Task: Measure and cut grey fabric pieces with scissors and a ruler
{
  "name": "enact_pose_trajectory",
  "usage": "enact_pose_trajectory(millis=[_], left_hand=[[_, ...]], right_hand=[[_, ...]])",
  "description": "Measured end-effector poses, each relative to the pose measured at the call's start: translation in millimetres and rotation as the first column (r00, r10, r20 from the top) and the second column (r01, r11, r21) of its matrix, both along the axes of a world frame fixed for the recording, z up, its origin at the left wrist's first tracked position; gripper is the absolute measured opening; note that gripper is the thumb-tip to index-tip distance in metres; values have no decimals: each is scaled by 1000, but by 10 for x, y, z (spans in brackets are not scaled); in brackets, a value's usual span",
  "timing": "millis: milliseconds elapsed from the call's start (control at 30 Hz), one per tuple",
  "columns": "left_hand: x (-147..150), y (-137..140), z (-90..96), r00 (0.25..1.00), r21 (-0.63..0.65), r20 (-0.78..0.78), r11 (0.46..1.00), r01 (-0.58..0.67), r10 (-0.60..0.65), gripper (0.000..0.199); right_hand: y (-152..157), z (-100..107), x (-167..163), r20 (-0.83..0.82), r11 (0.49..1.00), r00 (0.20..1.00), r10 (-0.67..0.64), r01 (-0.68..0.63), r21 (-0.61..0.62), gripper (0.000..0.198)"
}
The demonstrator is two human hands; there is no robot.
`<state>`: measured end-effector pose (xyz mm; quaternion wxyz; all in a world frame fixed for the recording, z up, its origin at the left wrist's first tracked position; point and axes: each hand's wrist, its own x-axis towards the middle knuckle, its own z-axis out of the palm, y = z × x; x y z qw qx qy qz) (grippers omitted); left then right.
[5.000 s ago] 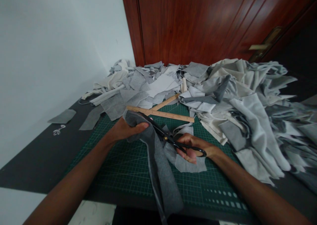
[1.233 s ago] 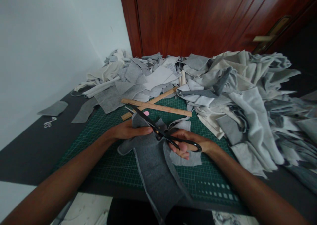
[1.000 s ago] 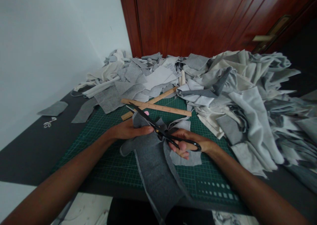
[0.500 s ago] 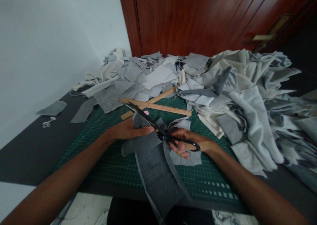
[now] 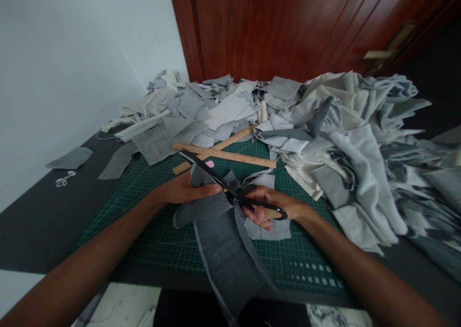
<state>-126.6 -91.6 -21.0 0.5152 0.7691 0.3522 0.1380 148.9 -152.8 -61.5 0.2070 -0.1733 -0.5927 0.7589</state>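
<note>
Black-handled scissors are gripped in my right hand, with its fingers through the handle loops. Their blades point up and to the left over a dark grey piece of fabric. My left hand pinches the upper left part of that fabric, its thumb on top close to the scissors' pivot. Most of its other fingers are hidden under the cloth. The fabric hangs down past the table's front edge. A lighter grey scrap lies beneath my right hand.
Under my hands is a green gridded cutting mat. Two wooden rulers cross just beyond the scissors, near a small pink piece. Piles of grey and white fabric fill the back and right. A wooden door stands behind.
The whole view has shifted slightly, moving everything a little to the left. The scissor blades look slightly closer together; both hands keep their hold.
</note>
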Motion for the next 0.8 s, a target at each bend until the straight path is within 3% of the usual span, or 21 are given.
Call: enact_pose_trajectory(millis=[333,800], left_hand=[[2,0,16,999,-20,-35,999,-41,41,51],[24,-8,-45,999,18,-24,999,41,-40,48]], right_hand=[[9,-49,20,28,999,1000,-5,4,32,41],[23,-37,2,68,999,998,-13,15,-34,48]])
